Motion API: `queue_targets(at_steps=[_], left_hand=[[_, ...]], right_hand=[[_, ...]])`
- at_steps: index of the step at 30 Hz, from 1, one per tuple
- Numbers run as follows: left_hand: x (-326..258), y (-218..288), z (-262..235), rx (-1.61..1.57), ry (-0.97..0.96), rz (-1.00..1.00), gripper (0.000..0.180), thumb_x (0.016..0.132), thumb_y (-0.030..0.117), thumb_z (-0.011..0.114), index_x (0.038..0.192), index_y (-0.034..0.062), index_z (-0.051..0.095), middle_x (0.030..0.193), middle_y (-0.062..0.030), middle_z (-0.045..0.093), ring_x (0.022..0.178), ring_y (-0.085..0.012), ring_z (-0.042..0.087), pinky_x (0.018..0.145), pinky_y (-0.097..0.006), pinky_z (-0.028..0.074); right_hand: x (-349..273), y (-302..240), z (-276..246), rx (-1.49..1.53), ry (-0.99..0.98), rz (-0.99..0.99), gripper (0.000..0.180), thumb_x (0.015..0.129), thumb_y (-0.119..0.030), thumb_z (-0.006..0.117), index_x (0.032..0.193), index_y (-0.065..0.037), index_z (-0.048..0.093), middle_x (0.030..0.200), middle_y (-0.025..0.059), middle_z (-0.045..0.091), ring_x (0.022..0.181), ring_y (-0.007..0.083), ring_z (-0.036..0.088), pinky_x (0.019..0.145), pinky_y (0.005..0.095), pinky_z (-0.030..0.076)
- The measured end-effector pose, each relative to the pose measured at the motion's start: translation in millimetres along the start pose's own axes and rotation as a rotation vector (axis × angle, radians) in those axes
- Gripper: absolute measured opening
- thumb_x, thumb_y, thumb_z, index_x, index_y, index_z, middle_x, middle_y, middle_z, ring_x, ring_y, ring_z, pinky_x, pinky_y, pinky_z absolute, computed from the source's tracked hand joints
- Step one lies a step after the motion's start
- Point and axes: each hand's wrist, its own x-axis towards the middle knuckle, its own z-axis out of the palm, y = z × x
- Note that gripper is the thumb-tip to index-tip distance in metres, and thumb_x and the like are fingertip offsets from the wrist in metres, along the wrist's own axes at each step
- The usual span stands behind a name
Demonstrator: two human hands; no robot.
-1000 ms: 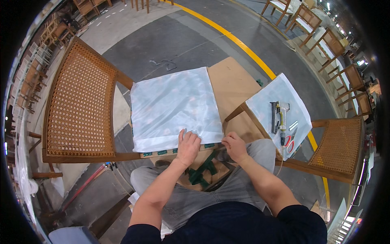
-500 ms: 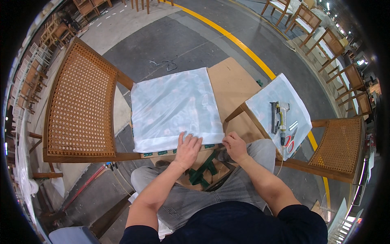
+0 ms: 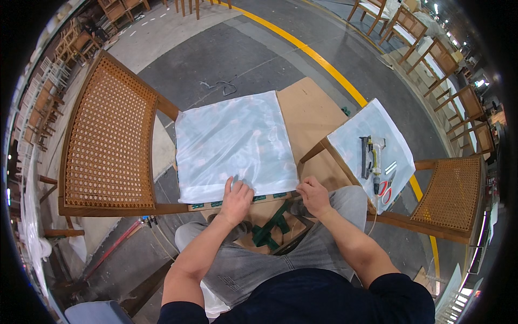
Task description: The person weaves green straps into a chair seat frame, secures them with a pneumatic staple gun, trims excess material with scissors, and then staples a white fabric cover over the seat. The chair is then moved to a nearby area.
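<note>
A square seat pad wrapped in thin white translucent fabric (image 3: 234, 147) lies flat on the frame of a wooden chair tipped on its side, straight in front of the seated person's knees. Along its near edge a strip of green webbing (image 3: 237, 201) shows just below the fabric hem.

The left hand (image 3: 236, 201) rests palm down on that near edge, fingers spread and flat on the cloth, gripping nothing. The right hand (image 3: 312, 195) sits at the pad's near right corner with fingers curled in; it seems to pinch the fabric edge there, though what lies between the fingers is hidden.

To do this well, the flat hand should keep even pressure so the cloth does not creep, while the other pulls the corner taut without puckering. The fabric looks thin and likely to wrinkle or tear under a sharp tug, so a smooth, steady pull suits it.

To the left stands the chair's woven cane back panel in a brown wooden frame (image 3: 110, 140). A brown cardboard sheet (image 3: 310, 116) lies under and beyond the pad. On a second white-covered pad (image 3: 396, 140) to the right lie a grey and yellow staple gun (image 3: 372, 155) and red-handled scissors (image 3: 384, 189), well apart from both hands.
</note>
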Motion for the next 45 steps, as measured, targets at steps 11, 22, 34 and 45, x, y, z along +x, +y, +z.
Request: queue_targets(at_steps=[11,22,34,45], left_hand=[[-13.7,9.6,-1.4,0.001,-0.016,0.01,0.031,0.087,0.014,0.065,0.117,0.0057,0.071,0.115,-0.0073,0.065,0.124,-0.032,0.058,0.122,-0.066,0.03],[-15.7,21.3,-3.7,0.007,-0.118,-0.088,0.037,0.085,0.015,0.068,0.121,0.0047,0.07,0.126,-0.01,0.063,0.134,-0.035,0.053,0.125,-0.068,0.025],[40.0,115.0,32.4,-0.188,-0.328,0.017,0.077,0.095,0.028,0.071,0.162,0.0029,0.043,0.17,-0.0144,0.038,0.162,-0.04,0.024,0.132,-0.056,0.018],[38.1,118.3,45.7,-0.135,-0.247,0.091,0.067,0.1,0.02,0.062,0.161,0.0008,0.043,0.17,-0.0178,0.039,0.158,-0.0393,0.034,0.131,-0.053,0.024]], right_hand=[[-4.8,5.1,1.7,-0.043,-0.053,-0.039,0.006,0.089,-0.013,0.078,0.092,-0.009,0.074,0.101,0.0063,0.066,0.09,0.0307,0.071,0.076,0.0421,0.058],[2.4,12.0,1.3,0.006,-0.121,-0.017,0.004,0.087,-0.012,0.077,0.088,-0.009,0.074,0.1,0.0067,0.067,0.091,0.033,0.071,0.078,0.0448,0.057],[-1.1,19.7,-7.8,-0.04,-0.241,0.003,0.009,0.089,-0.018,0.076,0.093,-0.011,0.076,0.1,0.0074,0.067,0.093,0.0331,0.07,0.081,0.0463,0.057],[13.8,189.4,-177.8,-0.293,0.334,0.698,0.044,0.089,-0.031,0.083,0.119,0.001,0.076,0.111,0.0214,0.078,0.101,0.0358,0.075,0.091,0.045,0.058]])
